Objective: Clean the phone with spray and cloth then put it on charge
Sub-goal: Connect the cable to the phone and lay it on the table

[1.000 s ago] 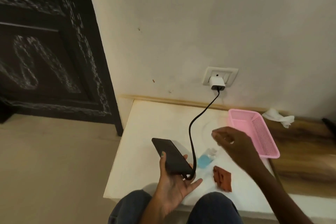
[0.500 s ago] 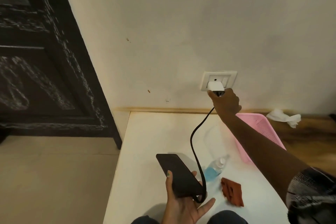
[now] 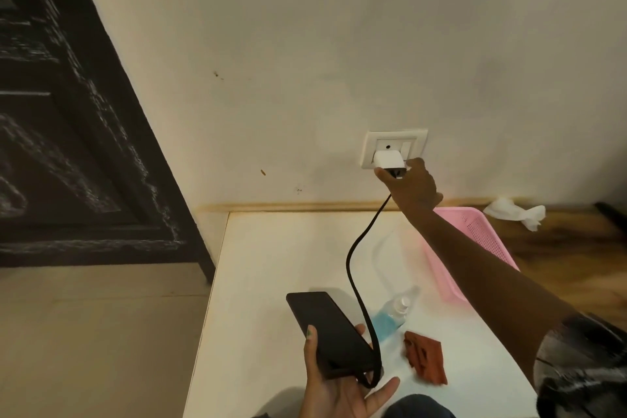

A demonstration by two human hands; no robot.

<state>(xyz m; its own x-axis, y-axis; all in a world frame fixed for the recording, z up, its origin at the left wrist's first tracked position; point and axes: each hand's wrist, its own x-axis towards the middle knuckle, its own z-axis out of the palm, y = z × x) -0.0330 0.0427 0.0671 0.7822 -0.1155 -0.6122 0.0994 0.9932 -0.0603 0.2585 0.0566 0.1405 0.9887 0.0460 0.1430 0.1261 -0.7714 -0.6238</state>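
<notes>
My left hand (image 3: pixel 342 390) holds the black phone (image 3: pixel 325 329) palm-up over the near edge of the white table (image 3: pixel 278 265). A black cable (image 3: pixel 356 275) runs from the phone's lower end up to the white charger plug (image 3: pixel 388 159) in the wall socket (image 3: pixel 393 148). My right hand (image 3: pixel 410 187) reaches up to the wall and touches the underside of that plug, fingers by the socket's switch. On the table to the right of the phone lie the clear spray bottle (image 3: pixel 390 316) with blue liquid and the folded rust-red cloth (image 3: pixel 425 361).
A pink plastic basket (image 3: pixel 475 231) stands on the table under my right forearm. A crumpled white tissue (image 3: pixel 515 214) lies on the wooden surface at the right. A dark carved door (image 3: pixel 68 146) fills the left side.
My right hand rose from above the table to the wall socket and now rests at the charger plug. The left hand kept hold of the phone.
</notes>
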